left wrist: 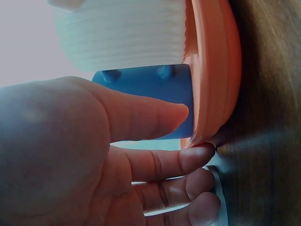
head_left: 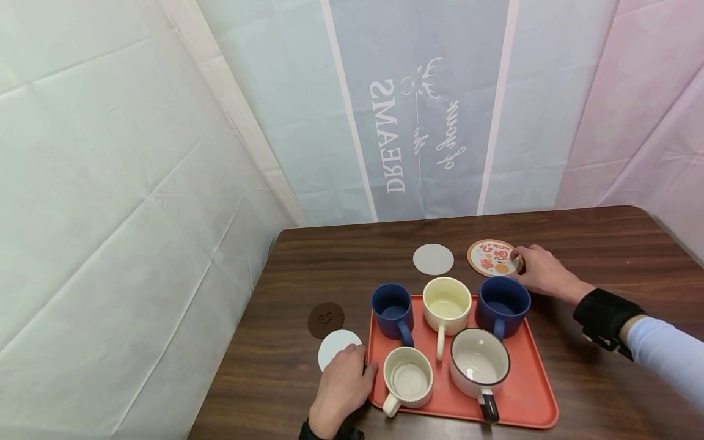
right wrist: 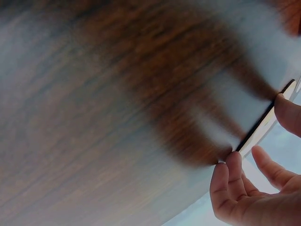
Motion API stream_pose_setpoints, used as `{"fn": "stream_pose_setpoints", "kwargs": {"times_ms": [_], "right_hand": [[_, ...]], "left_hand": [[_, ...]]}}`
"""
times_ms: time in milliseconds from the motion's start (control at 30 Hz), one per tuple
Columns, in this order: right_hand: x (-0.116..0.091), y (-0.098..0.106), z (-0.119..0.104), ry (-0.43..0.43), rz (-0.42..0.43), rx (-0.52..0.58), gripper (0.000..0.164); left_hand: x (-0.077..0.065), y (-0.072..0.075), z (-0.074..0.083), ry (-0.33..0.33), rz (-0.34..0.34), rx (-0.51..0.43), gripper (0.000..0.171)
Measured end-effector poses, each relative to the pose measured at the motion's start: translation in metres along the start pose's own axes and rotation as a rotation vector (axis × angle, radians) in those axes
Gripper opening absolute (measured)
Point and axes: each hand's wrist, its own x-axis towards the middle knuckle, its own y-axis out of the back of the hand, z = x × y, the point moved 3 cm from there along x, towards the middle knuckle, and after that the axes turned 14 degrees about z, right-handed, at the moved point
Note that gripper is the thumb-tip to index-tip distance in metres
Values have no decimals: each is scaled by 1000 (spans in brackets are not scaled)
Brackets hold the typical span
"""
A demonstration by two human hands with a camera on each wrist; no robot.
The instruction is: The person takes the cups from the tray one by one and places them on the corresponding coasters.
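Observation:
My right hand is at the right edge of a round printed coaster on the table, its thumb and fingertips holding the rim. In the right wrist view the coaster shows edge-on between thumb and fingers. My left hand rests beside the left edge of a red tray, partly over a white round coaster. In the left wrist view its thumb is apart from the fingers, which reach down by the tray's rim and the white coaster.
On the tray stand a small blue mug, a pale yellow mug, a larger blue mug, a cream mug and a black-rimmed white mug. A brown coaster and another white coaster lie on the wooden table.

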Motion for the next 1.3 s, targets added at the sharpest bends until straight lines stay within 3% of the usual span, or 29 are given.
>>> {"fn": "stream_pose_setpoints", "kwargs": {"times_ms": [200,333,500,633,967,1300], "right_hand": [[-5,3,-1,10,0,-11,69],[-13,8,-4,30,5,-17,59],[-36,13,-8,84,35,-77,43],[-59,18,-14,113,57,-135,39],[-112,22,-24,74,32,-219,46],[-140,23,-33,65,16,-302,48]], "left_hand": [[0,0,0,14,-17,-6,15],[0,1,0,17,-16,-7,15],[1,4,1,7,-3,6,14],[2,4,1,9,-5,13,14],[-1,2,1,1,-8,3,13],[-1,3,2,-6,17,12,14]]}}
